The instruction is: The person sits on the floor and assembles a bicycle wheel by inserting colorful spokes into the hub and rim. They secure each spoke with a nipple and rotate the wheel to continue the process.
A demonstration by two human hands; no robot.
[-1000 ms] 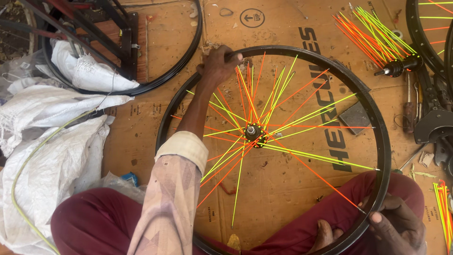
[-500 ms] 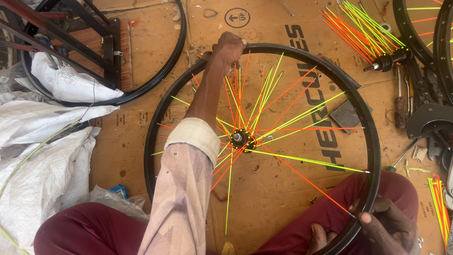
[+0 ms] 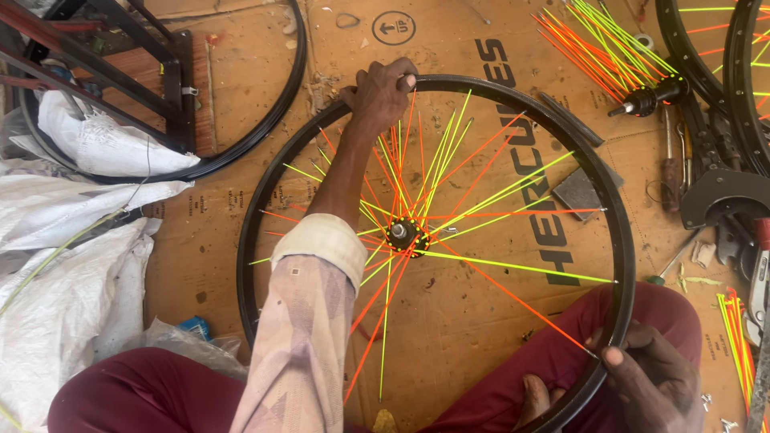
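A black wheel rim lay flat on a cardboard sheet on the floor, its near edge across the seated person's lap. At its centre sat one hub carrying orange and yellow-green spokes; some reached the rim, others ended short of it. The left hand was closed over the rim's far edge, fingers curled around it. The right hand held the near right edge, thumb on top of the rim. One bare second rim lay at upper left, beside white sacks. One loose hub with a fan of spokes lay at upper right, and parts of two more spoked wheels showed at the right edge
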